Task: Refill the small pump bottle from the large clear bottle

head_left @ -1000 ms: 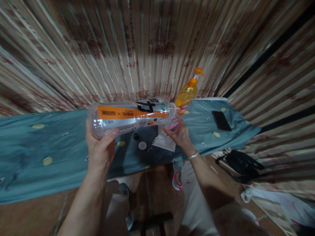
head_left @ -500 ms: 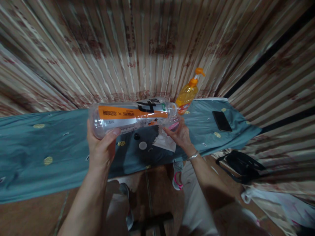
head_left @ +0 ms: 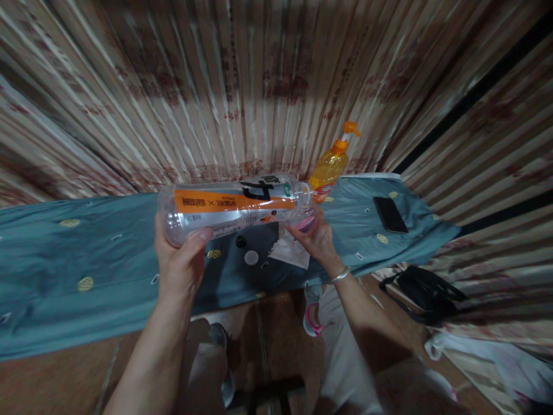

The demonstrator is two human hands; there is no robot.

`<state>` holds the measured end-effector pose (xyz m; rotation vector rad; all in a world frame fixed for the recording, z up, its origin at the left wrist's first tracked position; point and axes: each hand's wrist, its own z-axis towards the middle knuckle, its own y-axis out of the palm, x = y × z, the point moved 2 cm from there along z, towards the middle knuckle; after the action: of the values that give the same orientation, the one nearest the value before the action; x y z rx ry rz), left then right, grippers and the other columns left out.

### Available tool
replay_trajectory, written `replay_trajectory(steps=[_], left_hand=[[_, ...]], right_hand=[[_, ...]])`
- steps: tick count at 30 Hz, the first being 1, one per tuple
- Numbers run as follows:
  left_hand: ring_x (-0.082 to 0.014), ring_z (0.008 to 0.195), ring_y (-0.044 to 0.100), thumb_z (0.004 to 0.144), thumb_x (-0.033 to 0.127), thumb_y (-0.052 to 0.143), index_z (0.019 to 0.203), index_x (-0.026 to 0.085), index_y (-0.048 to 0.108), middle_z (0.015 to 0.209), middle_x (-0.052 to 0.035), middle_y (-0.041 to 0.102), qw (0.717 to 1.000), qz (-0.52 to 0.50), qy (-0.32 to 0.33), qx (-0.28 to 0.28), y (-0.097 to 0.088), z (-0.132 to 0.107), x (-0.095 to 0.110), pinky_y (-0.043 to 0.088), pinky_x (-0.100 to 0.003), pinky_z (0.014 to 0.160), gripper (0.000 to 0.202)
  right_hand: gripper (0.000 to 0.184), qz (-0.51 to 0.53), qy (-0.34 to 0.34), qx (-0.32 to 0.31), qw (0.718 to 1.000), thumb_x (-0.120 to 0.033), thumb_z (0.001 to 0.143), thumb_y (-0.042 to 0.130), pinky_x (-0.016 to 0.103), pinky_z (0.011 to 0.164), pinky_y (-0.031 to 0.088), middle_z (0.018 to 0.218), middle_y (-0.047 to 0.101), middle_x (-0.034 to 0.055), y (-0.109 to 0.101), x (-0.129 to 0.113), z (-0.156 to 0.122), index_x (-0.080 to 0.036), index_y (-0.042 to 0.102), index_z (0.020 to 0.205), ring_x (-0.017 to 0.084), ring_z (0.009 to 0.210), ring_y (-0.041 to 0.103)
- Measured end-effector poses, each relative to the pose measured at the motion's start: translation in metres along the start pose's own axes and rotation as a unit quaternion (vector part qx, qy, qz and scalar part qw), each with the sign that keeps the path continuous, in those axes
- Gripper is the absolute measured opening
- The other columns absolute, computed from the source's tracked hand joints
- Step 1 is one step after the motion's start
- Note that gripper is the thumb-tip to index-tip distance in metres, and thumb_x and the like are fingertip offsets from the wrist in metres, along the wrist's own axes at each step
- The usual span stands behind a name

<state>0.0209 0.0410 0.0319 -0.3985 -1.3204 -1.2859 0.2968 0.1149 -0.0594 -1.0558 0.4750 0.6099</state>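
I hold a clear plastic bottle (head_left: 233, 208) with an orange and silver label sideways above the table. My left hand (head_left: 181, 260) grips its bottom end, thumb across the front. My right hand (head_left: 314, 235) is closed around the neck end, where something pink shows between the fingers. Below the bottle, a white round cap (head_left: 251, 257), a small black cap (head_left: 241, 241) and a white crumpled tissue (head_left: 288, 252) lie on the blue cloth.
A blue-green cloth (head_left: 86, 253) covers the long table. An orange pump bottle (head_left: 329, 167) stands at the back, a black phone (head_left: 390, 214) lies to the right. Striped curtains hang behind. A black bag (head_left: 425, 291) sits on the floor at right.
Almost nothing differs; the bottle and both hands have shifted very slightly with the view.
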Motion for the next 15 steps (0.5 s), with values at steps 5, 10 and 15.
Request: replay_trajectory(steps=[5,10,15], left_hand=[[-0.0308,0.115,0.071,0.063,0.032,0.096,0.111,0.037,0.070,0.115,-0.0001,0.074,0.999,0.012,0.007,-0.044,-0.0034,-0.0005,-0.0013,0.054,-0.054,0.103,0.054],[-0.0324,0.112,0.071,0.065,0.034,0.094,0.114,0.038,0.070,0.113,-0.0018,0.075,0.999,0.019,0.007,-0.046,-0.0035,-0.0006,-0.0025,0.054,-0.057,0.103,0.054],[-0.0294,0.099,0.072,0.057,0.036,0.098,0.117,0.036,0.071,0.108,-0.0023,0.077,1.000,0.009,-0.011,-0.011,0.0012,-0.0008,-0.0020,0.055,-0.056,0.102,0.066]], right_hand=[[0.086,0.005,0.006,-0.006,1.000,-0.055,0.081,0.081,0.065,0.105,0.059,0.137,0.070,0.0198,-0.0008,-0.0009,-0.0005,-0.024,0.044,0.153,0.038,0.120,0.073],[0.089,-0.006,0.006,-0.005,1.000,-0.055,0.081,0.082,0.065,0.105,0.059,0.140,0.068,0.0220,-0.0008,-0.0011,-0.0007,-0.021,0.042,0.154,0.039,0.124,0.071],[0.090,-0.008,0.009,-0.011,1.000,-0.053,0.081,0.084,0.063,0.103,0.060,0.136,0.069,0.0239,-0.0024,-0.0021,-0.0001,-0.017,0.044,0.152,0.040,0.120,0.072]])
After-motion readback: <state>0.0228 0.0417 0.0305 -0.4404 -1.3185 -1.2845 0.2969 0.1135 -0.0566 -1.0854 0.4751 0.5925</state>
